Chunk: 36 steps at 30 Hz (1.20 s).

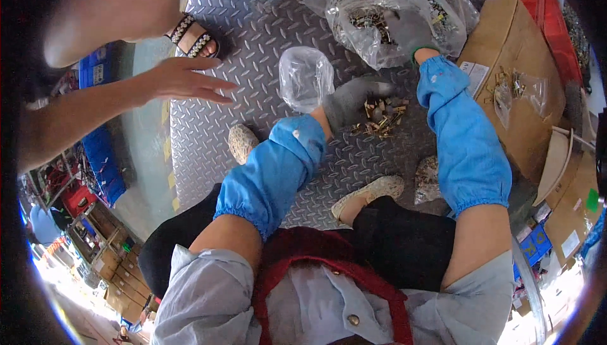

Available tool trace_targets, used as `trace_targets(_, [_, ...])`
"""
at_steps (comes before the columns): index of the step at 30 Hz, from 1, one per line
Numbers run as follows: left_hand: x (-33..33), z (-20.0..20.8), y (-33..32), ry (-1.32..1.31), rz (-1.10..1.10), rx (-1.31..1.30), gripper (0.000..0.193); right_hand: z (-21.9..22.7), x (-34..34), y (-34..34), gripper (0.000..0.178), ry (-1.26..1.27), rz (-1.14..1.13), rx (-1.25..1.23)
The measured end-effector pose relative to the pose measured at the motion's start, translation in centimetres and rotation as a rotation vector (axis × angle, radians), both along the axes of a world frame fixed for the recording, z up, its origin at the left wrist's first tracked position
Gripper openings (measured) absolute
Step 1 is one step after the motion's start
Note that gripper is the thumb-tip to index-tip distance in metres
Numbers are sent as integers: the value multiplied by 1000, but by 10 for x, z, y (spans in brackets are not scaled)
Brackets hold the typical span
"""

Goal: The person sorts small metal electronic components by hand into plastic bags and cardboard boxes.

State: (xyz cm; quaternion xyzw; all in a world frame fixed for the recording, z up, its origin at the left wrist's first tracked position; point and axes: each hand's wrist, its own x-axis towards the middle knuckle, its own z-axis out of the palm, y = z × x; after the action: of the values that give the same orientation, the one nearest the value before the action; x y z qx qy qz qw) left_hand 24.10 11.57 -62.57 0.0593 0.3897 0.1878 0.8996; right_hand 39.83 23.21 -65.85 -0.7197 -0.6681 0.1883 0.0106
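My left hand (354,100), in a grey glove, reaches low over the metal floor with its fingers stretched out to the right. Just beside it lies a loose pile of small brass-coloured metal parts (382,119). Farther off, my gloved right hand (410,30) is at an open clear plastic bag (370,24) of similar small parts; blur and the bag hide what its fingers do. A second clear bag (442,13) with metal parts sits just right of that hand. Left of the pile stands an open clear plastic bag (305,79) with no parts visible inside.
Another person's bare hand (190,79) extends in from the left, near a sandalled foot (195,36). A cardboard box (515,60) with small bags of parts on it stands at right, by a red bin (547,19). A small filled bag (428,180) lies near my shoe (373,194).
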Motion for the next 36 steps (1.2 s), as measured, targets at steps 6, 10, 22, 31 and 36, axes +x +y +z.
trace_targets(6, [-60,33,79,424,-431,569,20,-28,21,13,44,24,-1,-80])
trace_targets(10, [-159,6,109,507,-656,1036,20,-31,0,24,34,96,19,44])
trace_targets(22, [-148,14,80,611,-558,399,38,26,4,4,29,216,52,114])
trace_targets(31, [-157,-24,84,1276,-1058,1170,51,66,7,-17,21,1133,-128,-318])
trace_targets(36, [-160,-40,78,1227,-1020,1199,42,78,-20,-42,23,1127,-119,-518])
